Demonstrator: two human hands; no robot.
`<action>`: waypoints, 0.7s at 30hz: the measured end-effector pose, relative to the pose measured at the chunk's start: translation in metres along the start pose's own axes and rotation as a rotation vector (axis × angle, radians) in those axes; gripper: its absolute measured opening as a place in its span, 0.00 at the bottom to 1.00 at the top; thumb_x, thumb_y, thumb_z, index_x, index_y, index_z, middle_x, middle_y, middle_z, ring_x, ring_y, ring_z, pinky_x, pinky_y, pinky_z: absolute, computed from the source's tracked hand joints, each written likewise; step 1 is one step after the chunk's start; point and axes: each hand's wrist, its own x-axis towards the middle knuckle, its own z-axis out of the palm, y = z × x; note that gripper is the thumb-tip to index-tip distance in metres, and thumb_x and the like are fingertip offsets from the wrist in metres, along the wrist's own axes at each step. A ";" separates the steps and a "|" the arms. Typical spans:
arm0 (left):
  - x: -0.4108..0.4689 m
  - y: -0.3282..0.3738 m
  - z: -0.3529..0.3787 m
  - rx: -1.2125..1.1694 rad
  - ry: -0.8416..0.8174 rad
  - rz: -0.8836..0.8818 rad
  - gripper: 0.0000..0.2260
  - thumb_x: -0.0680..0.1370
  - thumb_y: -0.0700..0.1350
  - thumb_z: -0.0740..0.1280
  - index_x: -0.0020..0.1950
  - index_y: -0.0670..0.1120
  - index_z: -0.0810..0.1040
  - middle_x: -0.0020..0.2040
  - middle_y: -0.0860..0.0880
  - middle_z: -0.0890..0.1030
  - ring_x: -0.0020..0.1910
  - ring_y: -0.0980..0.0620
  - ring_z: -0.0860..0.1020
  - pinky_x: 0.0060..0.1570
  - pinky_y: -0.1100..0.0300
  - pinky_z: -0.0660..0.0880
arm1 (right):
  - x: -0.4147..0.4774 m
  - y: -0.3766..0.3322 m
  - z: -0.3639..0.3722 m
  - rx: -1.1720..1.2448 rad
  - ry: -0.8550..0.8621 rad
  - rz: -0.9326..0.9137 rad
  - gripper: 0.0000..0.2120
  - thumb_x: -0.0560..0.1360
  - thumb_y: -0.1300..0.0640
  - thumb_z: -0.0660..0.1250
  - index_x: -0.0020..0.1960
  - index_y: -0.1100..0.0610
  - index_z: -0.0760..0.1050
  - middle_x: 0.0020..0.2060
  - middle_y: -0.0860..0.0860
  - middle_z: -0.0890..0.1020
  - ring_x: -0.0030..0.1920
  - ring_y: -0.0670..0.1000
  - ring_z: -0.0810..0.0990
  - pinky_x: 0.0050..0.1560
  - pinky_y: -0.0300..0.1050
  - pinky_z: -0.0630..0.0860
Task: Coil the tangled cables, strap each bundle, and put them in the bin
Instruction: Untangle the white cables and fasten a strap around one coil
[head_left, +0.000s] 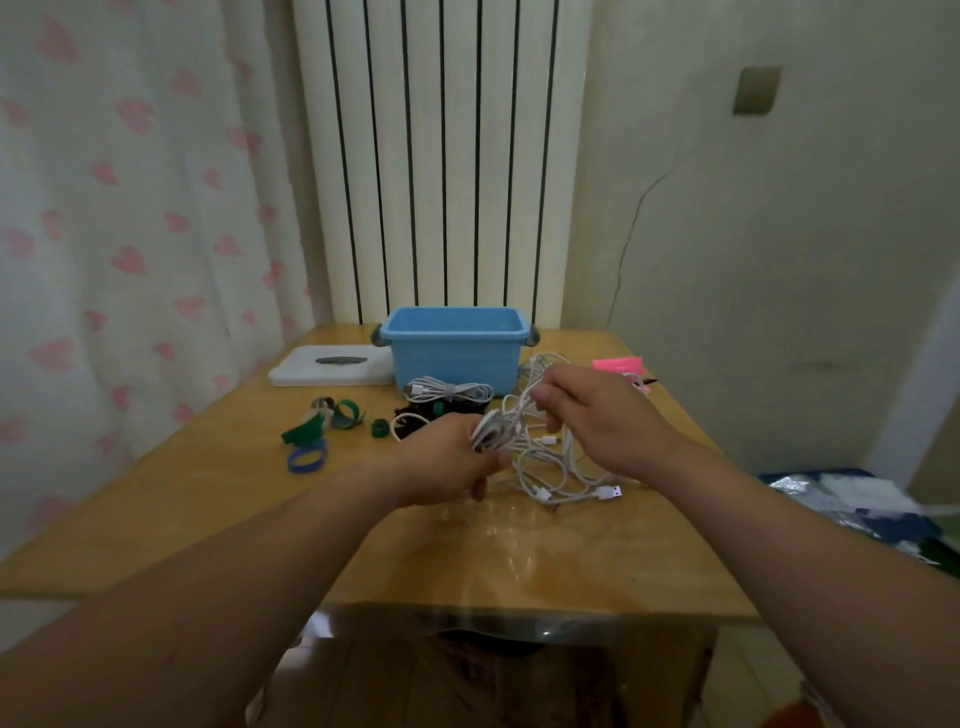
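Lying at the centre of the frame on the wooden tabletop (519, 561), a tangle of white cables (553, 470) is seen just in front of the blue bin (454, 353), which is stood near the tabletop's far edge with its long axis across the frame. A small coil (488, 434) of white cable is held in the grip of the left hand (447, 465), whose fingers and thumb are curled round it; the coil is tilted on edge. Strands rising from the tangle are pinched in the grip of the right hand (597, 421), just right of the coil and slightly higher. A USB plug (610, 491) at the tangle's lower right edge is pointed to the right. A strapped bundle (449, 392) of white cable is laid just before the bin's front wall, its long axis left to right. Green straps (322, 422) and a blue strap ring (307, 460) are scattered left of centre, apart from the hands. A white board (332, 370) is set left of the bin, and a pink object (618, 364) to its right.
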 end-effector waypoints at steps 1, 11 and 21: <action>0.000 -0.001 -0.002 -0.069 0.011 -0.013 0.04 0.86 0.50 0.68 0.55 0.51 0.80 0.41 0.49 0.85 0.38 0.55 0.85 0.42 0.58 0.79 | 0.001 0.001 -0.001 -0.014 0.004 0.014 0.13 0.86 0.47 0.62 0.43 0.47 0.74 0.37 0.45 0.83 0.39 0.42 0.80 0.46 0.52 0.78; 0.022 -0.028 -0.008 -0.751 0.418 -0.211 0.14 0.86 0.55 0.67 0.46 0.48 0.75 0.30 0.51 0.69 0.28 0.52 0.67 0.31 0.55 0.71 | 0.004 0.022 0.013 -0.266 -0.153 0.124 0.11 0.87 0.50 0.57 0.50 0.49 0.74 0.40 0.46 0.84 0.43 0.49 0.82 0.49 0.55 0.80; 0.046 -0.005 0.034 -0.868 0.347 -0.118 0.21 0.76 0.66 0.74 0.55 0.50 0.85 0.40 0.55 0.86 0.46 0.47 0.84 0.57 0.42 0.83 | 0.011 -0.017 0.049 -0.540 0.015 -0.041 0.09 0.87 0.53 0.58 0.59 0.54 0.76 0.48 0.54 0.85 0.46 0.61 0.83 0.43 0.49 0.62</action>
